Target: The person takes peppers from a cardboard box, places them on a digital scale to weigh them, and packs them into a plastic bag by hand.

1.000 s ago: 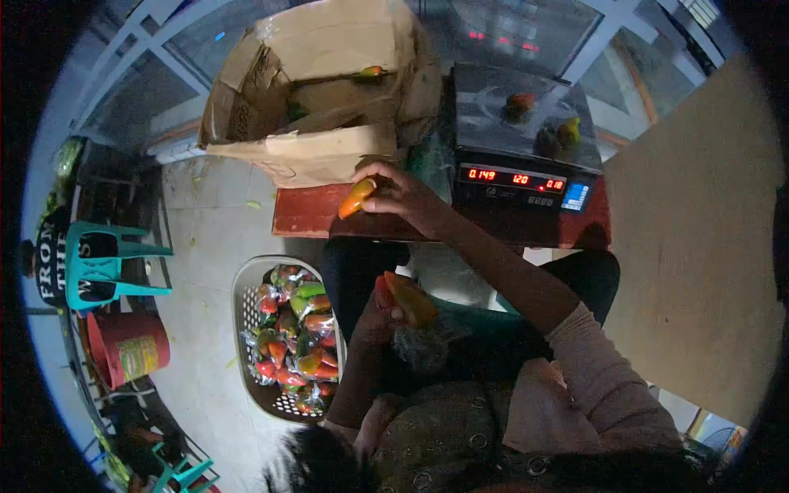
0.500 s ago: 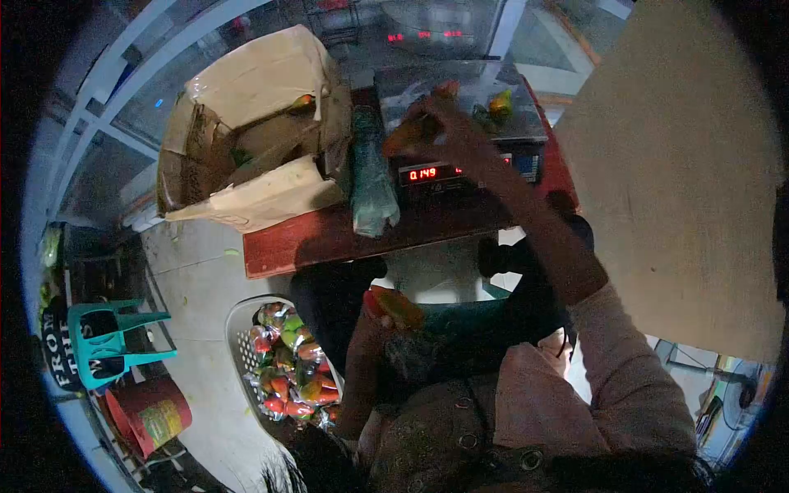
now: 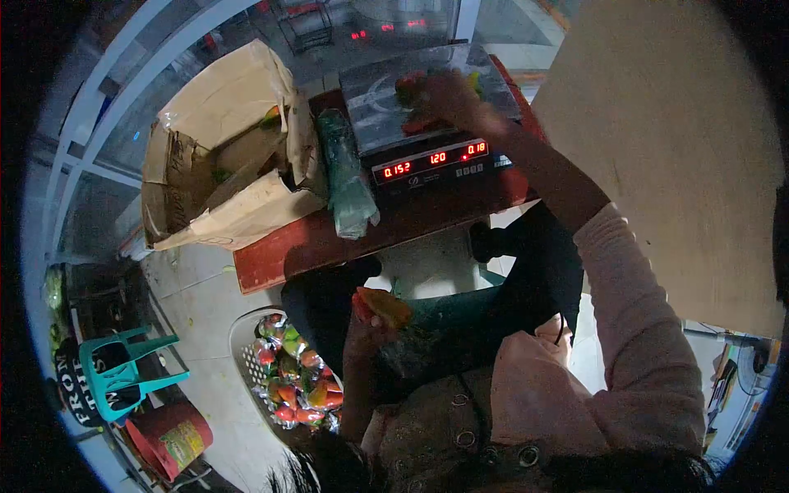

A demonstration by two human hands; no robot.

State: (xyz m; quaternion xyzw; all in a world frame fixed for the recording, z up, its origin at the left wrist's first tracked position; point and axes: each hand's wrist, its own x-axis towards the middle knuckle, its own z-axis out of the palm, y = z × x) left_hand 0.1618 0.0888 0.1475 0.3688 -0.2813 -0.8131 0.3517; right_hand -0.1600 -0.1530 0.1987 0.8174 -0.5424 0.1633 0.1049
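Note:
My left hand [image 3: 368, 330] is closed round orange and red peppers [image 3: 385, 307] above my lap, with a clear plastic bag [image 3: 404, 353] hanging below it. Over the metal plate of the digital scale [image 3: 374, 107] reaches my right hand [image 3: 456, 100], dark and blurred. Its fingers are at the peppers there, and what they grip cannot be made out. A red pepper [image 3: 421, 126] lies at the plate's front, below that hand. Red figures glow on the scale's display [image 3: 438, 158].
An open cardboard box [image 3: 255, 215] with a few peppers stands left of a rolled green plastic bundle [image 3: 348, 185] on the red table [image 3: 271, 255]. Below is a basket [image 3: 240, 330] of bagged peppers. Teal chair [image 3: 123, 374] and red bucket [image 3: 168, 440] stand left; a wooden board [image 3: 674, 164] right.
My right hand has gone from beside the box to over the scale plate, carrying an orange pepper. The display's left figure has changed from 0.149. The view has swung right.

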